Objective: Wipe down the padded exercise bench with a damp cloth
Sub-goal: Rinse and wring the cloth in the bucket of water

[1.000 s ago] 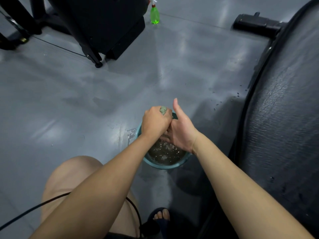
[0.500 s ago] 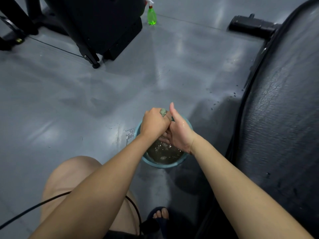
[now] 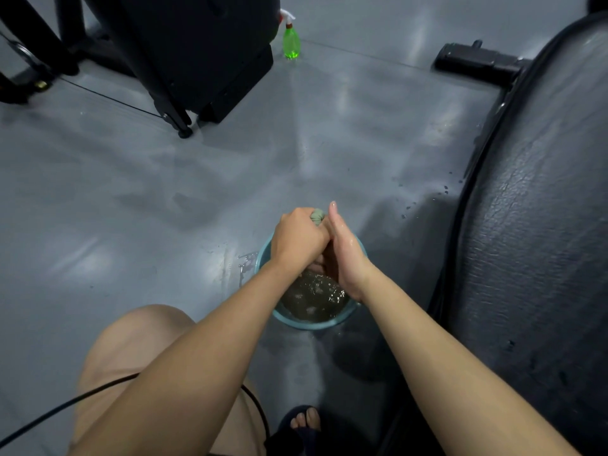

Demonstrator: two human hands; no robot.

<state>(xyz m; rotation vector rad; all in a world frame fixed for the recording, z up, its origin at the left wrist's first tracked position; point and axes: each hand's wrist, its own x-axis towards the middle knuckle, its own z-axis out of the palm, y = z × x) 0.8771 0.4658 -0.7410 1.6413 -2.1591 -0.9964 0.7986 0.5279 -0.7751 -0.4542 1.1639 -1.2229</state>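
While I am watching through the head camera, both hands are working together over a small blue basin (image 3: 309,325) that is sitting on the grey floor (image 3: 131,209). The left hand (image 3: 297,238) is clenching in a tight fist around the cloth (image 3: 317,217), and only a greenish knob of that cloth is poking out at the far side of the fist. The right hand (image 3: 348,255) is pressing against the left one from the right. Its thumb is pointing straight toward the far side, and its fingers are curling in under the left fist, gripping the lower part of the same cloth. Most of that lower part is hiding behind the hands. The right hand is glistening wet.

Murky water (image 3: 312,299) is rippling in the basin right beneath the hands, and small splashes are lying on the floor just left of the rim. The bench (image 3: 533,241), padded in cracked black covering, is running along the right edge of the view, near the basin but apart from it, with droplets dotting the floor beside it.

Far off, a green spray bottle (image 3: 291,41) is standing upright on the floor, just right of a big black machine (image 3: 197,51). Near me, a bare knee (image 3: 131,340) is bending at the lower left and a thin black cable (image 3: 65,404) is crossing it. A foot (image 3: 306,419) in a dark sandal is resting on the floor on the near side of the basin.
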